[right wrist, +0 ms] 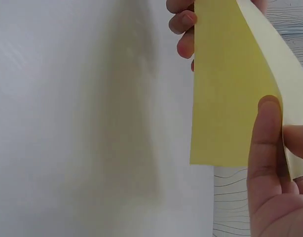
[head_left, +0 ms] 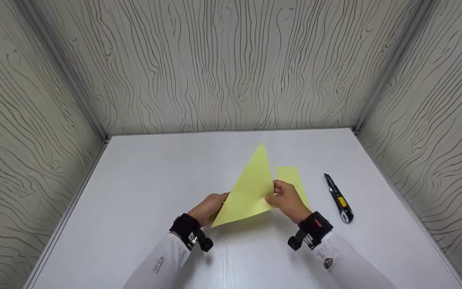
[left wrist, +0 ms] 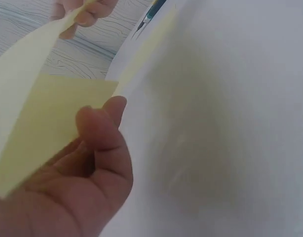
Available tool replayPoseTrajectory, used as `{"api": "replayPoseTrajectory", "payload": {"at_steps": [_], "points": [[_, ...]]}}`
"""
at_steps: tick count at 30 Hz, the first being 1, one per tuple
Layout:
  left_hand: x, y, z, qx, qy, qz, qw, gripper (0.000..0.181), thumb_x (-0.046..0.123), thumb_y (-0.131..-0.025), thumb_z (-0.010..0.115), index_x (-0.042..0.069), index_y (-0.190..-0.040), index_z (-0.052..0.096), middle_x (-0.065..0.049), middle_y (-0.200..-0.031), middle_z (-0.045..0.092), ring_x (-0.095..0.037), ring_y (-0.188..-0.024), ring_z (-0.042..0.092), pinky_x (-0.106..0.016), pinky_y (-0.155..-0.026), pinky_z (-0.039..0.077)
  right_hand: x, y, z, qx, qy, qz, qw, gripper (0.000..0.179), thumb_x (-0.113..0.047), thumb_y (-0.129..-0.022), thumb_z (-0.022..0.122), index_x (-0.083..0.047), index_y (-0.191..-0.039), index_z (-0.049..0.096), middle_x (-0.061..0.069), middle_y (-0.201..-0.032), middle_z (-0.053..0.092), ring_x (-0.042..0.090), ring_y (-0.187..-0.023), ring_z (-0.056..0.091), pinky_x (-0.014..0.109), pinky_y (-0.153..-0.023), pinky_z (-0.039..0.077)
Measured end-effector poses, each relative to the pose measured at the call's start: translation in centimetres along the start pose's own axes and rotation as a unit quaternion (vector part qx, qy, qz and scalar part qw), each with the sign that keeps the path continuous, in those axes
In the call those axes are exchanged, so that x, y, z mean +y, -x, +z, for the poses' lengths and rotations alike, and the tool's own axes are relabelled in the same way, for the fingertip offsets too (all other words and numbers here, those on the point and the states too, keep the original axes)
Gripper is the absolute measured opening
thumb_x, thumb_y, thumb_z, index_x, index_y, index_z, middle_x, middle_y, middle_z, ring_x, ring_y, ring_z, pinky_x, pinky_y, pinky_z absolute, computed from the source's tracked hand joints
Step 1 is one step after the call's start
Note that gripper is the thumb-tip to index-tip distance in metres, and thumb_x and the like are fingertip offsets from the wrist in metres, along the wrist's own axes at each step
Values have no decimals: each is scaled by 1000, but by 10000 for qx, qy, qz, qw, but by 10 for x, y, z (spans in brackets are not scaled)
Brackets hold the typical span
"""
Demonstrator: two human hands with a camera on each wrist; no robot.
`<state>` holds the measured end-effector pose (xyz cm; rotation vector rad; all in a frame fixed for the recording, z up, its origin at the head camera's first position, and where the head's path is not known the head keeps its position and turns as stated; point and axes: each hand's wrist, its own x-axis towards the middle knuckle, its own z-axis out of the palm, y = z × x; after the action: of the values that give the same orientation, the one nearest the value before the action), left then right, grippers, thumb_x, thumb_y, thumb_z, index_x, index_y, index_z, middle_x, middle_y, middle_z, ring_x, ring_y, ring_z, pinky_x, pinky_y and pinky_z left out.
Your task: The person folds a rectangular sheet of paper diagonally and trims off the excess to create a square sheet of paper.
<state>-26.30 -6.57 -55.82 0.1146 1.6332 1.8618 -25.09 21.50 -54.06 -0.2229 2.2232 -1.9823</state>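
A sheet of yellow paper (head_left: 251,184), folded over on a slant with its layers partly spread, is held up above the white table. My left hand (head_left: 211,206) pinches the rear layer near its edge; the front flap hides most of those fingers in the head view. At the right side of the sheet, my right hand (head_left: 289,200) grips the paper between thumb and fingers, seen closely in the right wrist view as fingers (right wrist: 265,128) along the fold. Behind that hand a yellow paper strip (head_left: 289,174) lies on the table, partly covered.
A black utility knife (head_left: 338,198) with a yellow slider rests to the right of the strip, blade end pointing away. Wood-patterned panels (head_left: 223,68) rise at the back and both sides of the white table (head_left: 146,172).
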Motion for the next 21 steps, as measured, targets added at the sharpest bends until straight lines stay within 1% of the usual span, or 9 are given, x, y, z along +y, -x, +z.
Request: {"api": "replayPoseTrajectory", "payload": {"at_steps": [3, 5, 8, 10, 13, 15, 16, 18, 21], "points": [[1, -1, -3, 188, -97, 251, 9995, 22, 22, -105, 66, 6, -102, 79, 3, -88, 74, -8, -79, 71, -23, -74, 58, 4, 1, -3, -25, -14, 20, 10000, 41, 11, -92, 66, 22, -131, 57, 16, -111, 79, 7, -91, 73, 20, -78, 61], [2, -2, -5, 393, -99, 328, 9986, 18, 16, -102, 69, 1, -106, 77, 3, -88, 74, -7, -79, 71, -23, -75, 59, 6, 2, -5, -17, -10, 61, 10000, 40, 11, -92, 67, 21, -129, 58, 12, -107, 80, 7, -89, 72, 20, -77, 60], [2, -4, -9, 684, -86, 414, 9968, 24, 11, -101, 70, -7, -117, 71, 1, -92, 72, -8, -81, 70, -23, -75, 59, 10, 2, -7, -16, 35, 143, 9999, 38, 10, -92, 67, 19, -127, 59, 8, -104, 79, 7, -87, 71, 20, -77, 60], [3, -4, -11, 829, -98, 460, 9954, 28, 9, -101, 71, -8, -122, 68, 0, -96, 71, -10, -85, 70, -24, -77, 59, 11, 3, -8, -18, 107, 191, 9998, 37, 9, -92, 67, 18, -127, 60, 10, -105, 79, 8, -88, 71, 21, -77, 60], [3, -5, -16, 967, -85, 490, 9941, 19, 7, -99, 73, -3, -114, 68, -1, -96, 69, -13, -88, 68, -27, -78, 59, 15, 5, -11, -29, 254, 208, 9995, 40, 7, -92, 66, 18, -130, 59, 18, -111, 79, 10, -91, 72, 21, -78, 60], [2, -4, -20, 1042, -45, 538, 9931, 13, 5, -97, 73, 0, -108, 67, -1, -95, 68, -15, -88, 68, -28, -78, 60, 19, 6, -14, 9, 321, 239, 9992, 39, 7, -92, 67, 18, -129, 60, 19, -112, 79, 10, -90, 72, 21, -77, 60], [2, -4, -22, 1082, -16, 565, 9925, 11, 3, -97, 73, 1, -106, 67, -1, -94, 68, -15, -87, 69, -29, -78, 60, 21, 6, -15, 14, 336, 248, 9991, 37, 7, -93, 67, 17, -128, 60, 19, -112, 79, 10, -90, 72, 21, -76, 60], [0, -3, -26, 1195, 17, 633, 9908, 9, 0, -96, 72, 0, -104, 68, -2, -92, 69, -15, -85, 71, -30, -78, 62, 25, 6, -18, 49, 365, 289, 9989, 29, 8, -92, 66, 17, -118, 59, 15, -106, 78, 8, -85, 69, 20, -72, 58], [-2, -3, -32, 1471, -47, 728, 9864, 11, -4, -94, 72, -5, -105, 70, -4, -90, 72, -16, -82, 73, -30, -77, 63, 31, 7, -20, 81, 347, 400, 9986, 26, 10, -91, 67, 15, -115, 58, 9, -101, 77, 8, -82, 69, 20, -70, 57]]}}
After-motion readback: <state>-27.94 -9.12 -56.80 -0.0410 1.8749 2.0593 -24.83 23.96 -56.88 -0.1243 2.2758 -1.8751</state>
